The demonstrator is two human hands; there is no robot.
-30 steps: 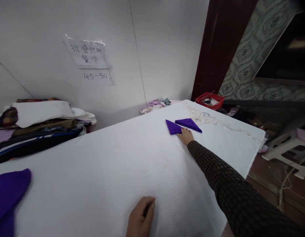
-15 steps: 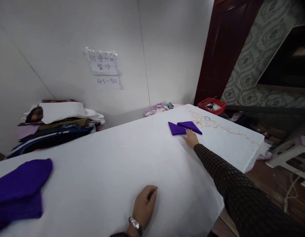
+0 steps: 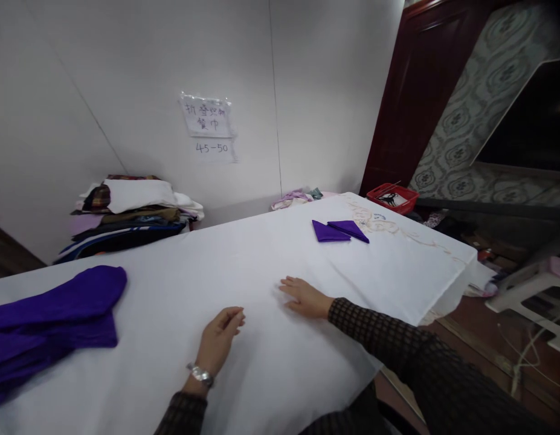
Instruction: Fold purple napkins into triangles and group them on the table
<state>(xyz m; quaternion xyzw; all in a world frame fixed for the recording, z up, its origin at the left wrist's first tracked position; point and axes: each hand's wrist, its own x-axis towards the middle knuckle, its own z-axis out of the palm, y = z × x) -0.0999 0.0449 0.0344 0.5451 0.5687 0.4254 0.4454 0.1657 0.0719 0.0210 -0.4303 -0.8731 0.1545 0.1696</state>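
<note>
Two flat, folded purple cloths, the left folded cloth (image 3: pixel 328 232) and the right folded cloth (image 3: pixel 351 229), lie side by side on the white tablecloth (image 3: pixel 261 254). My right hand (image 3: pixel 304 296) is over the table nearer to me than these, fingers stretched and apart, holding nothing. To its left, my left hand (image 3: pixel 218 339), with a silver watch (image 3: pixel 200 374) on the wrist, has loosely bent fingers and nothing in them. A loose purple cloth pile (image 3: pixel 66 314) rests at the table's left, partly cut off by the view's edge.
Stacked clothes (image 3: pixel 135 217) stand behind the table at the left, near a wall with a handwritten paper sign (image 3: pixel 208 124). A red basket (image 3: pixel 392 198) is beyond the far right corner. A white plastic stool (image 3: pixel 528 290) stands at the right.
My right hand has left the folded purple cloths and come back toward me. My left hand has shifted left and forward. The view has turned slightly left.
</note>
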